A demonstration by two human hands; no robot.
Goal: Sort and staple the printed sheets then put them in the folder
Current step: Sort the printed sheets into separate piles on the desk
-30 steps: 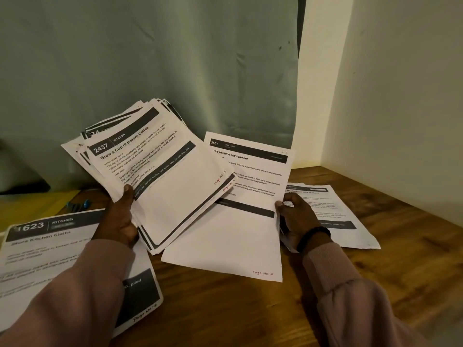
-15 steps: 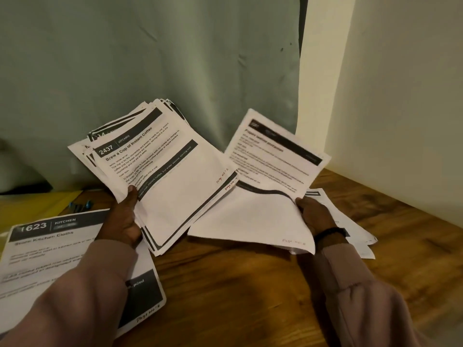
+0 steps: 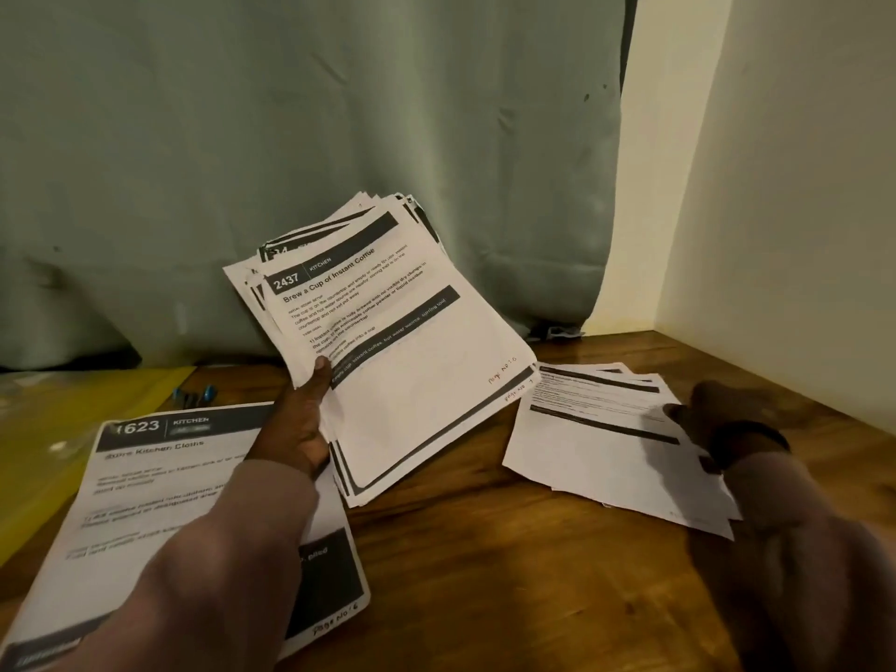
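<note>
1. I see my left hand (image 3: 296, 429) bare, coming out of a long sleeve (image 3: 203, 565) in a muted pinkish-mauve fabric that fills the lower left of the frame.
2. The sleeve's cuff ends at the wrist, soft and plain, with no print or buttons I can make out.
3. My right hand (image 3: 712, 414), at the right edge, is blurred.
4. A dark band (image 3: 749, 436) circles that wrist.
5. Below it runs a matching mauve right sleeve (image 3: 795, 565), smeared by blur.
</note>
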